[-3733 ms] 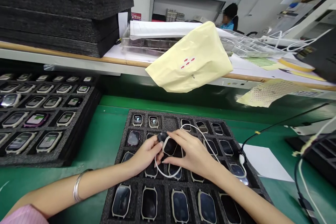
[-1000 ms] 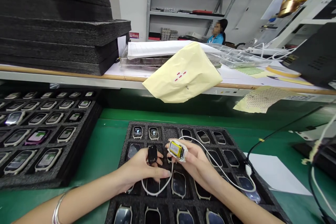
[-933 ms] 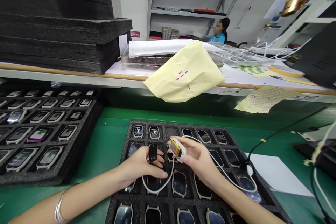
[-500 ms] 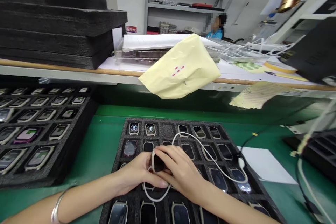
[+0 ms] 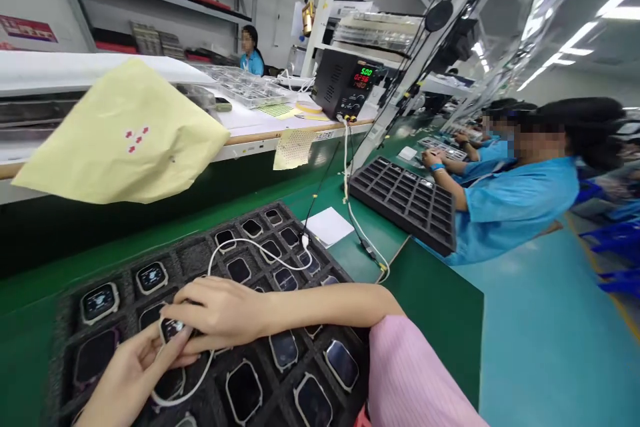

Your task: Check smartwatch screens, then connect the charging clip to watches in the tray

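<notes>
Both hands are closed around a smartwatch (image 5: 173, 328) without a strap, its screen lit. My left hand (image 5: 137, 363) grips it from below left, with the thumb by the screen. My right hand (image 5: 220, 310) holds its other side, fingers over the top edge. A white charging cable (image 5: 260, 243) loops over the tray and runs under the hands; its end at the watch is hidden. Below lies a black foam tray (image 5: 194, 259) with watches in its compartments. Two lit watches, one on the left (image 5: 100, 301) and another beside it (image 5: 152, 277), sit at the back.
A yellow sheet (image 5: 125, 140) hangs from the shelf edge. The power supply (image 5: 345, 83) stands on the shelf, leads hanging down. White paper (image 5: 329, 225) lies behind the tray. At right, a co-worker in blue (image 5: 525, 193) sits by another black tray (image 5: 400, 203).
My view has swung to the right, bringing the power supply and co-workers into sight. The held watch's screen was dark and is now lit. Both hands still hold it.
</notes>
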`<action>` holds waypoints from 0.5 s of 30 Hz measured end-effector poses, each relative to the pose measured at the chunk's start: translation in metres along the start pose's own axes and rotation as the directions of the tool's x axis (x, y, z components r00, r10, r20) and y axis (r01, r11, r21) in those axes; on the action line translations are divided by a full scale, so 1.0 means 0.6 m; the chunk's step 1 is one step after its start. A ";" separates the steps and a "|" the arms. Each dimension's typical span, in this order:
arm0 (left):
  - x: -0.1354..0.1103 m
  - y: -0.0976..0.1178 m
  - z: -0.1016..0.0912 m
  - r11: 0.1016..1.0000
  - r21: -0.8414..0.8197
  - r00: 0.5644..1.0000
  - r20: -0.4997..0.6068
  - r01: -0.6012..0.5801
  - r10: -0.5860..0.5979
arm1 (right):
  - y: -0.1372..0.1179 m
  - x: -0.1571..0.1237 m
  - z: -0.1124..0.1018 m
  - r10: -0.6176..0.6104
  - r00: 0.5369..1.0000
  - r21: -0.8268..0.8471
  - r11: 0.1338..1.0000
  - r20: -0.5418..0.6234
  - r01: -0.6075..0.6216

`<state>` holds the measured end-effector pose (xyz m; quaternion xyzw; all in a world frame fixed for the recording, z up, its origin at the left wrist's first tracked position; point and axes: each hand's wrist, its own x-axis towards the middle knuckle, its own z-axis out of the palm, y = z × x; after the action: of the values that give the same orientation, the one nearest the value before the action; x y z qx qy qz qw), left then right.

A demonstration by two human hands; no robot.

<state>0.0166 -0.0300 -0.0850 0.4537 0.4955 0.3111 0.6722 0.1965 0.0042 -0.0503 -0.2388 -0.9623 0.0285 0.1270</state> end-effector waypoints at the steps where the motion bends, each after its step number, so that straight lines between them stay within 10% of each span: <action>1: -0.002 0.003 0.003 1.000 -0.016 0.999 0.036 -0.011 0.012 | 0.003 0.002 -0.002 -0.016 1.000 0.023 1.000 -0.001 0.016; 8: 0.001 0.031 0.008 0.996 -0.045 0.987 0.138 -0.081 0.086 | 0.122 -0.015 -0.069 0.215 0.975 0.195 0.960 -0.051 -0.201; 15: -0.006 0.028 -0.023 0.989 -0.099 0.977 0.173 -0.110 0.126 | 0.240 -0.165 -0.073 0.505 0.844 0.244 0.855 -0.183 -0.459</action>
<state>0.0030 -0.0223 -0.0698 0.4780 0.3910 0.3303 0.7138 0.3576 0.0847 -0.0475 -0.4621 -0.8410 0.1224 0.2533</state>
